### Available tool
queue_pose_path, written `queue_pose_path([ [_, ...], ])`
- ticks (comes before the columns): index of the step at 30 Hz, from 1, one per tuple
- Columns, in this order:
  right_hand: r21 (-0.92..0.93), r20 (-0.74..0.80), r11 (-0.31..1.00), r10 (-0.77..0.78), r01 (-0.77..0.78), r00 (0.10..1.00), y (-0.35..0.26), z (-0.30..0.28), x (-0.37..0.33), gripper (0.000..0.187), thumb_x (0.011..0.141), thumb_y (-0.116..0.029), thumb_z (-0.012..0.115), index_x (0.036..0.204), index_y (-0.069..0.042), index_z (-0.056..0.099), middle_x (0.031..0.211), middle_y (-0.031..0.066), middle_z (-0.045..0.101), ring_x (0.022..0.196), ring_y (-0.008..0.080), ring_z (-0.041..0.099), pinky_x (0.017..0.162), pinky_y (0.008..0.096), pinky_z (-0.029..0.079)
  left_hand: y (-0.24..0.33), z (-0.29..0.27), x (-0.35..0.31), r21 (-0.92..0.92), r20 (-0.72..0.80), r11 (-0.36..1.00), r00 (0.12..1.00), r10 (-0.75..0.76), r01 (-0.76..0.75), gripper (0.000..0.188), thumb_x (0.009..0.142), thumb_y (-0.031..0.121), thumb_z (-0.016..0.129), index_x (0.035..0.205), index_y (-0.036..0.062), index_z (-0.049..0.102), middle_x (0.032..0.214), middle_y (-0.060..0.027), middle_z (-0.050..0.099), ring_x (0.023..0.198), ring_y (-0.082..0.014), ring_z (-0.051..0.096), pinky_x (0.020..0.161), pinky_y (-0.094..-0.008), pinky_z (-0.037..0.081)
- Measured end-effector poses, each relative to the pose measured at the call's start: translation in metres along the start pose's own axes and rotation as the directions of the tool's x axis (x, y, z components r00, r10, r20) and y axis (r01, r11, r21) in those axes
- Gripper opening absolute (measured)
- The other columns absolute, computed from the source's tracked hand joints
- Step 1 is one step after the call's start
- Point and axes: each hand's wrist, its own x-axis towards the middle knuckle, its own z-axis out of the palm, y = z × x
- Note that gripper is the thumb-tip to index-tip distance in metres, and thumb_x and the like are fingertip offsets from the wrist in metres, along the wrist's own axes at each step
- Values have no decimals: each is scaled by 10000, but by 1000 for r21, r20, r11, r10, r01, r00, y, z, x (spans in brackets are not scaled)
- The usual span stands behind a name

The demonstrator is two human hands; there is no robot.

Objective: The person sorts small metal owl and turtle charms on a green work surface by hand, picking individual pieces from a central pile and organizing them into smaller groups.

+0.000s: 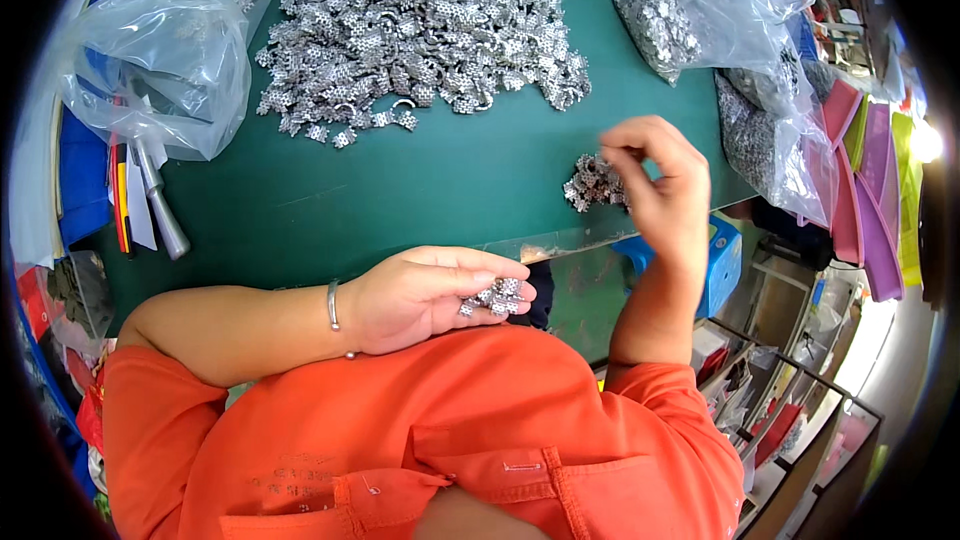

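Observation:
My left hand lies palm up at the table's near edge, fingers curled around several small perforated silver metal pieces. A few of them rest on the palm and fingers. To the right, my right hand is raised over a small pile of similar metal pieces, thumb and forefinger brought together in a pinch. Anything between those fingertips is too small and blurred to make out. Farther back, a large heap of the silver pieces, some with curved bands, spreads across the green table.
A clear plastic bag sits at the far left, with a metal-handled tool and pens beside it. Bags filled with metal parts line the right side. Pink and purple strips, a blue stool and shelving stand beyond.

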Motion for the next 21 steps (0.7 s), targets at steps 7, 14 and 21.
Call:
queue_pose_path([
  [7,-97,37,980,-171,174,984,0,2,3,108,779,45,709,870,0,672,886,125,656,860,316,633,751,392,509,-5,-5,6,-94,53,996,999,11,-6,358,1036,105,489,1350,-65,520,1286,-159,608,1219,-234,584,1047,-357,469],
  [14,129,233,707,-703,696,671,-77,117,60,416,769,-45,629,1184,-8,626,1291,124,608,1115,307,602,903,408,505,-3,-5,1,-50,19,998,999,34,-33,346,1041,118,478,1343,-41,536,1287,-151,610,1201,-236,592,1014,-334,483],
  [21,65,408,759,-612,648,677,-55,91,43,388,764,-12,622,1150,-20,657,1222,117,635,1072,302,602,900,396,496,2,1,1,10,-25,1000,1000,-13,13,411,1065,139,411,1431,-41,453,1417,-170,530,1315,-263,525,1096,-365,435],
])
